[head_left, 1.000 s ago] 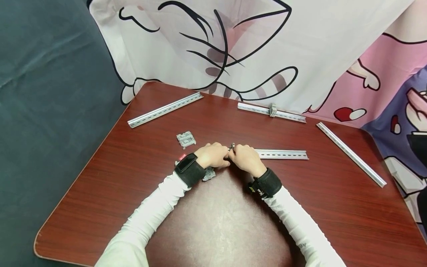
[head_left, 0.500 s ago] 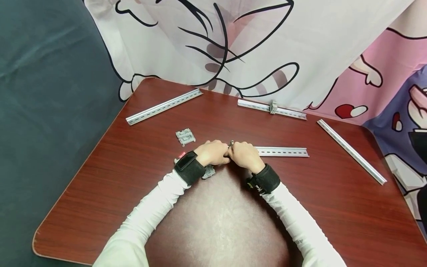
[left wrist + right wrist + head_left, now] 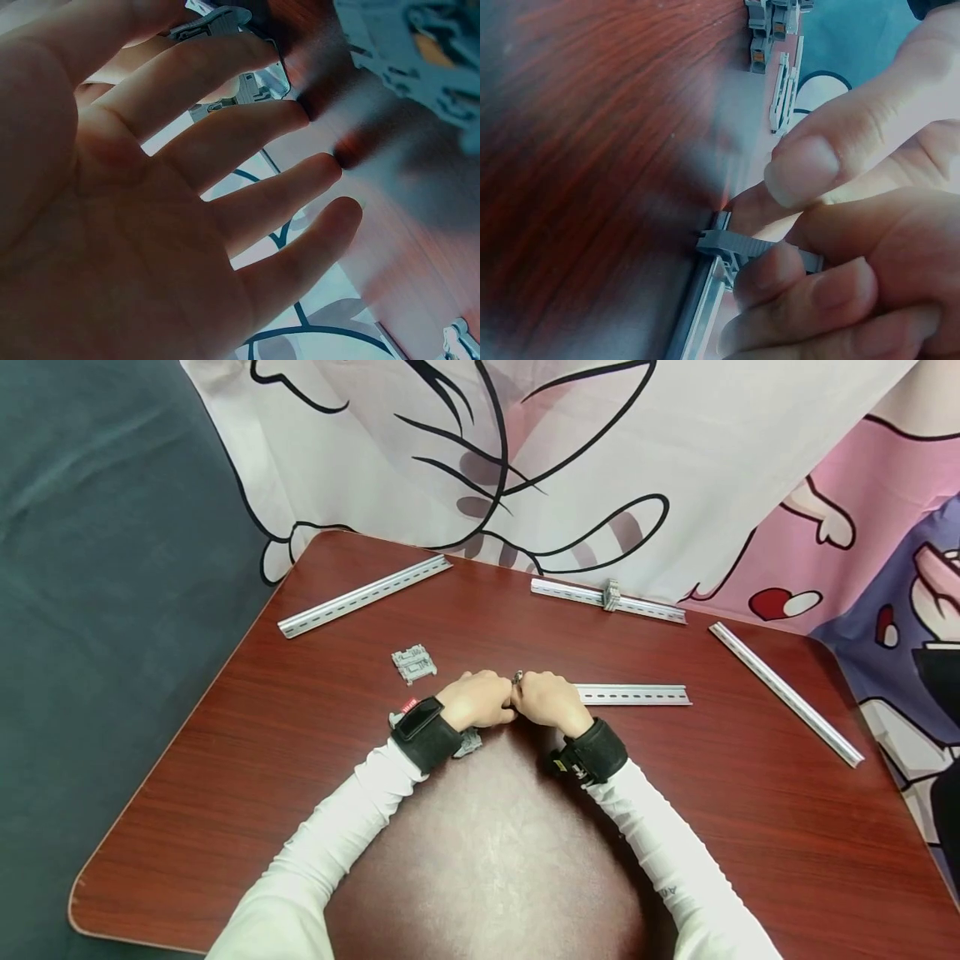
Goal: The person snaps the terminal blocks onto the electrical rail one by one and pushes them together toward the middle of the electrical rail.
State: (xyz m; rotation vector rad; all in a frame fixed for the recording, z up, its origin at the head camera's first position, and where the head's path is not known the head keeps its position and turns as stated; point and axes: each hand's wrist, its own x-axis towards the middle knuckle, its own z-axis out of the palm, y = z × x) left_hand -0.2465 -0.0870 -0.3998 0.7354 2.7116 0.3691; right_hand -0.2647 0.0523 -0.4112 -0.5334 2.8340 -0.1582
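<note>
Clip (image 3: 739, 244) sits near one end of the rail (image 3: 633, 695); only wrist views show us our right hand (image 3: 553, 700) gripping it, left hand (image 3: 477, 700) outspread.

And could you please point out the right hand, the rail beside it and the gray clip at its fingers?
Right hand (image 3: 551, 700): head view, back of hand.
Rail (image 3: 636, 695): head view, slotted face.
Gray clip (image 3: 742, 245): right wrist view, ridged edge.

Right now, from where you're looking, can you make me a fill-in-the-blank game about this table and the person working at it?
1. The table holds ____ long metal rails.
2. The piece in the right grip is coloured ____.
3. A block sits across the far metal ____.
4. Both wristbands are mostly ____.

Missing words: four; grey; rail; black.
</note>
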